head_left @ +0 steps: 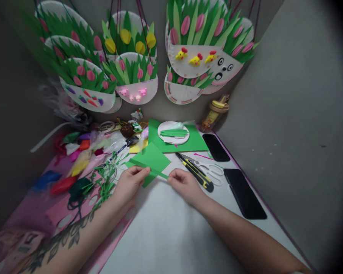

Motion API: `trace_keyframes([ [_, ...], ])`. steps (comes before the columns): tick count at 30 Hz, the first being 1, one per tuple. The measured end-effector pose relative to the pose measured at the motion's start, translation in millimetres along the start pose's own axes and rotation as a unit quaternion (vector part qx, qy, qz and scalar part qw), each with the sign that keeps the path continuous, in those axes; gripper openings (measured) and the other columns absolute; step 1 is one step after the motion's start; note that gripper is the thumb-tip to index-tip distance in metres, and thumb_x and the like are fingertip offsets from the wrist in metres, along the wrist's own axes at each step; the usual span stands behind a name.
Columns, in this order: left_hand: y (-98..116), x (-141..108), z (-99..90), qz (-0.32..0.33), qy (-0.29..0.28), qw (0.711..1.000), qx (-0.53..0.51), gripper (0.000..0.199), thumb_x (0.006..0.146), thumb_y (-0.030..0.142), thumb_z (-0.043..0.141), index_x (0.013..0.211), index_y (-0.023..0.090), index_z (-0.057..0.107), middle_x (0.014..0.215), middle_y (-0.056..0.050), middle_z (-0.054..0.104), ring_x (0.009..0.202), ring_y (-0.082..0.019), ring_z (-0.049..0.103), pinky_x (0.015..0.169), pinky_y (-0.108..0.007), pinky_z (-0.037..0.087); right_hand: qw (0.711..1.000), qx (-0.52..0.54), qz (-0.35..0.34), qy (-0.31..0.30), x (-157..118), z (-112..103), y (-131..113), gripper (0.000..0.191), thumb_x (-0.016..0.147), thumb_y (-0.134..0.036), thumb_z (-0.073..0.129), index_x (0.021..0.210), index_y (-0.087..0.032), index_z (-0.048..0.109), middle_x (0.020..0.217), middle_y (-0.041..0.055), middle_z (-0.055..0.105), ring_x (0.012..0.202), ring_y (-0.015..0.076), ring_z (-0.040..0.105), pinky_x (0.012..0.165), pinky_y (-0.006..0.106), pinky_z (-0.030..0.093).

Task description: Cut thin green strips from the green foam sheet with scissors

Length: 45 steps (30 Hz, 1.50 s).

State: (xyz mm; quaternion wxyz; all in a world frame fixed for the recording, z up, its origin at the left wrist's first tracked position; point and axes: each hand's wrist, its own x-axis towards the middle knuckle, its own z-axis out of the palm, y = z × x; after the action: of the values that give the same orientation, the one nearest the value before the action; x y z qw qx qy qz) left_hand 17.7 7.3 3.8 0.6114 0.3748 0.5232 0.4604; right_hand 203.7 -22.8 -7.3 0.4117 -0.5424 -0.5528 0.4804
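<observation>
A narrow folded strip of green paper is stretched between my two hands above the white tabletop. My left hand pinches it near the middle, with the thumb on top. At the strip's right end, the fingertips of my right hand are closed on it. Beneath and behind the strip lies a flat green paper sheet, turned cornerwise. To the right of my right hand rest a yellow-and-black utility knife and white-handled scissors.
Farther back, a white paper plate with green strips sits on a large green sheet. Two dark phones lie at right. Green paper scraps and colourful clay packets crowd the left. Paper-plate flower baskets hang on the wall.
</observation>
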Motion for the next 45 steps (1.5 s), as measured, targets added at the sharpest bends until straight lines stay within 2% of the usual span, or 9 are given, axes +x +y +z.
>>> trace_keyframes([
  [7,4,4,-4.4,0.015,0.025,0.999,-0.025,0.036,0.055,0.042,0.080,0.059,0.015,0.057,0.047,0.007,0.045,0.045,-0.005,0.035,0.045,-0.021,0.024,0.999,-0.007,-0.026,0.028,2,-6,6,0.012,0.073,-0.026,0.056,0.064,-0.019,0.052,0.058,-0.0039,0.047,0.054,0.0101,0.041,0.052,0.022,0.034],
  [11,1,1,-2.5,0.012,0.007,1.000,-0.011,0.034,0.056,0.041,0.080,0.061,0.014,0.059,0.048,0.006,0.046,0.046,-0.006,0.036,0.046,-0.021,0.025,0.995,-0.012,-0.075,0.058,2,-3,5,0.008,0.076,-0.027,0.057,0.075,-0.019,0.055,0.072,-0.0009,0.054,0.064,0.0120,0.049,0.057,0.023,0.038],
  [14,-1,-2,-0.2,0.008,-0.009,1.000,0.003,0.032,0.059,0.040,0.078,0.061,0.014,0.059,0.049,0.006,0.047,0.047,-0.006,0.036,0.047,-0.021,0.025,0.992,-0.071,-0.099,0.035,0,1,3,0.007,0.077,-0.025,0.057,0.073,-0.019,0.057,0.073,0.0001,0.055,0.068,0.0127,0.050,0.059,0.023,0.038],
  [29,18,15,-11.5,0.079,0.088,0.985,-0.128,0.027,0.058,0.032,0.079,0.071,0.016,0.062,0.054,0.008,0.045,0.046,-0.003,0.033,0.042,-0.018,0.022,0.998,-0.019,-0.047,0.036,1,-3,4,0.014,0.074,-0.027,0.058,0.063,-0.019,0.053,0.064,-0.0022,0.050,0.060,0.0115,0.045,0.054,0.023,0.036],
  [31,15,6,-5.4,0.080,0.057,0.991,-0.096,0.026,0.062,0.033,0.076,0.073,0.017,0.061,0.056,0.008,0.045,0.047,-0.004,0.034,0.043,-0.018,0.024,0.997,-0.017,-0.058,0.041,1,-2,4,0.014,0.076,-0.026,0.057,0.065,-0.019,0.053,0.065,-0.0021,0.050,0.061,0.0116,0.046,0.055,0.023,0.036],
  [35,1,-14,8.4,0.012,-0.093,0.995,0.041,0.028,0.060,0.033,0.078,0.077,0.015,0.064,0.062,0.004,0.055,0.053,-0.007,0.044,0.048,-0.019,0.030,0.993,-0.054,-0.104,0.016,-3,3,1,0.012,0.077,-0.020,0.055,0.065,-0.019,0.054,0.067,-0.0018,0.051,0.064,0.0114,0.048,0.056,0.022,0.035],
  [39,-7,-19,10.0,-0.003,-0.078,0.992,0.102,0.034,0.061,0.042,0.076,0.057,0.014,0.057,0.048,0.005,0.046,0.047,-0.006,0.035,0.046,-0.021,0.026,0.987,-0.095,-0.127,-0.020,-10,9,-3,0.012,0.077,-0.015,0.055,0.066,-0.019,0.054,0.067,-0.0024,0.051,0.063,0.0107,0.048,0.055,0.021,0.034],
  [42,-3,-11,3.3,-0.001,-0.034,0.997,0.067,0.038,0.063,0.045,0.075,0.055,0.015,0.053,0.046,0.007,0.042,0.045,-0.006,0.033,0.045,-0.020,0.024,0.977,-0.144,-0.151,-0.044,-11,-1,-12,0.013,0.077,-0.012,0.053,0.066,-0.018,0.056,0.068,-0.0018,0.053,0.066,0.0110,0.051,0.059,0.021,0.037],
  [45,1,-1,-2.2,0.009,0.001,1.000,0.004,0.039,0.063,0.046,0.075,0.058,0.015,0.051,0.047,0.007,0.045,0.045,-0.005,0.035,0.044,-0.019,0.026,0.947,-0.276,-0.147,-0.079,-8,-38,-28,0.014,0.078,-0.011,0.051,0.071,-0.018,0.061,0.074,0.0003,0.059,0.070,0.0125,0.054,0.066,0.022,0.038],
])
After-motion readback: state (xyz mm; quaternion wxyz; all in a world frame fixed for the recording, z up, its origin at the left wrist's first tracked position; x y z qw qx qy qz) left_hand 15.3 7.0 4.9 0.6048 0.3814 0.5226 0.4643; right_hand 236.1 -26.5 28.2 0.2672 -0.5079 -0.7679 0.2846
